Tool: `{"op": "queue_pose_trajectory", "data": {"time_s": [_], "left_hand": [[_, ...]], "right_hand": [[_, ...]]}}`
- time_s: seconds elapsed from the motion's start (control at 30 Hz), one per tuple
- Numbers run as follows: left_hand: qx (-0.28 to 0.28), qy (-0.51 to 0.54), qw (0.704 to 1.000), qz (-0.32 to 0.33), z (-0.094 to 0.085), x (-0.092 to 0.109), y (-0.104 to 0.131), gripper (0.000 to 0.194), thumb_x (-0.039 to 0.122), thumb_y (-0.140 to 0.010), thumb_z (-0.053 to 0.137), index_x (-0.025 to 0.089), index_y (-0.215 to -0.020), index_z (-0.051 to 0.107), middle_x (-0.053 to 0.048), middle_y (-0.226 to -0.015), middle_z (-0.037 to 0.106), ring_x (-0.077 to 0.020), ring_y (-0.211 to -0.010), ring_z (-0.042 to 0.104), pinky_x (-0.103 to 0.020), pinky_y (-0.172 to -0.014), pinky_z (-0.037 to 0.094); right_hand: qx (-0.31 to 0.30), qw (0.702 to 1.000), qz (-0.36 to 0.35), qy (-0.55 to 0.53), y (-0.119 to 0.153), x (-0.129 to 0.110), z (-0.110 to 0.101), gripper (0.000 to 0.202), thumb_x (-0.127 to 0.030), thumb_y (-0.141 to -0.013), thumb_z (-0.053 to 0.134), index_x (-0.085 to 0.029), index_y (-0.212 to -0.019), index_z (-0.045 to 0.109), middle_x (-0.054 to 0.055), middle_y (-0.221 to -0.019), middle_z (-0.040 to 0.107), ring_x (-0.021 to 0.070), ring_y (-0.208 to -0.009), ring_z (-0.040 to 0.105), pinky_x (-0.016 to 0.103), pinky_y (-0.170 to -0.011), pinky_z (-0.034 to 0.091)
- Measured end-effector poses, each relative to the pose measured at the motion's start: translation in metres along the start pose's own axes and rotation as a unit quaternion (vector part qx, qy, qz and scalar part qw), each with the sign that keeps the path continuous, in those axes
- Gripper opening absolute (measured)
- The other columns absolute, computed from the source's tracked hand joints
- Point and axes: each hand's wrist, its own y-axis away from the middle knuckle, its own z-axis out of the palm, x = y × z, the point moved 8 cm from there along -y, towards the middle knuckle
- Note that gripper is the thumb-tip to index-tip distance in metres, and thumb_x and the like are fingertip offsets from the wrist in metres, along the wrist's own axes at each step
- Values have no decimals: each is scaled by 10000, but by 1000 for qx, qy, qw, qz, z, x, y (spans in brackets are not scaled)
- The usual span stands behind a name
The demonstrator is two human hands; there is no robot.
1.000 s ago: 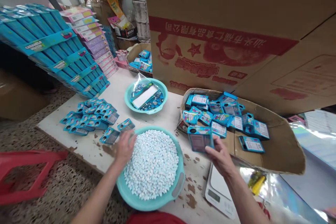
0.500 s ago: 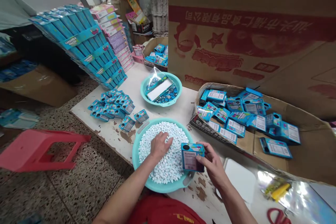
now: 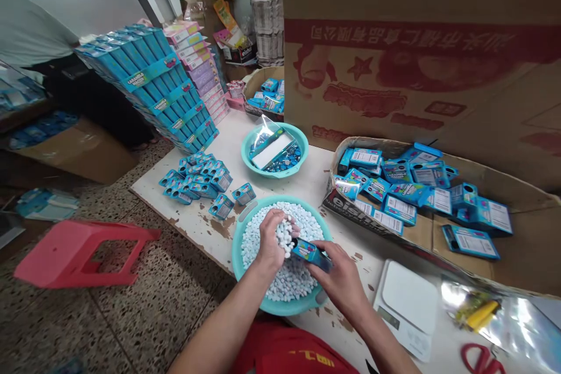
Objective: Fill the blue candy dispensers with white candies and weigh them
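My left hand (image 3: 272, 241) is cupped round a heap of small white candies (image 3: 284, 235), over a turquoise basin (image 3: 237, 245) filled with the same candies. In my right hand (image 3: 342, 274) is a small blue candy box (image 3: 309, 251), tilted so that the round hole in its end faces the heap in my left palm. The box's open end touches or nearly touches the candies. Left of the basin, several similar blue boxes (image 3: 201, 178) stand grouped on the table, with two more boxes closer to the basin's rim.
A second basin (image 3: 280, 174) with dark round pieces and a clear-windowed package stands behind. To the right are a cardboard tray (image 3: 421, 239) of blue boxes, a white scale (image 3: 409, 298) and red scissors (image 3: 482, 359). Stacked display boxes (image 3: 153, 87) rise at left, near a red stool (image 3: 65, 254).
My left hand has scooped up candies from the basin and lifted them. My right hand has tipped the box from upright and brought its hole to the left hand.
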Motion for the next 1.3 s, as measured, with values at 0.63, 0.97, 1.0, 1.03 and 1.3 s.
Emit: {"op": "queue_pose_trajectory", "data": {"time_s": [0.63, 0.97, 1.0, 1.03, 1.3], "left_hand": [[2, -103, 990, 98, 16, 13, -4, 214, 343, -712, 665, 163, -740, 554, 37, -559, 548, -98, -518, 514, -242, -578, 410], [24, -111, 989, 93, 14, 11, -2, 224, 358, -713, 663, 153, -703, 572, 29, -589, 560, -97, -531, 533, -232, -549, 405], [22, -110, 990, 89, 14, 10, -3, 226, 362, -717, 660, 154, -712, 571, 32, -577, 551, -98, -519, 528, -231, -538, 403], [19, -111, 990, 90, 15, 10, -3, 227, 365, -724, 654, 154, -714, 569, 36, -556, 539, -98, -504, 522, -233, -537, 406], [16, -123, 984, 126, 27, 24, 6, 210, 378, -758, 623, 175, -771, 570, 32, -580, 566, -111, -543, 557, -245, -593, 453]], "right_hand": [[-5, 999, -20, 45, -8, -17, -3, 315, -276, -723, 695, -239, -1030, 637, 65, -960, 684, 273, -917, 603, 399, -782, 470], [10, 999, 11, 35, -11, -11, -8, 313, -283, -712, 701, -231, -1016, 650, 66, -937, 680, 266, -899, 606, 385, -769, 465], [17, 999, 10, 33, -11, -11, -9, 304, -288, -717, 695, -235, -1013, 650, 67, -930, 679, 266, -895, 606, 382, -764, 465], [24, 999, 9, 30, -11, -10, -9, 296, -294, -720, 690, -239, -1009, 651, 66, -922, 678, 265, -891, 606, 379, -760, 466], [41, 999, -2, -17, -7, -17, -16, 295, -279, -741, 673, -260, -1033, 638, 57, -945, 671, 263, -918, 594, 386, -791, 466]]}}
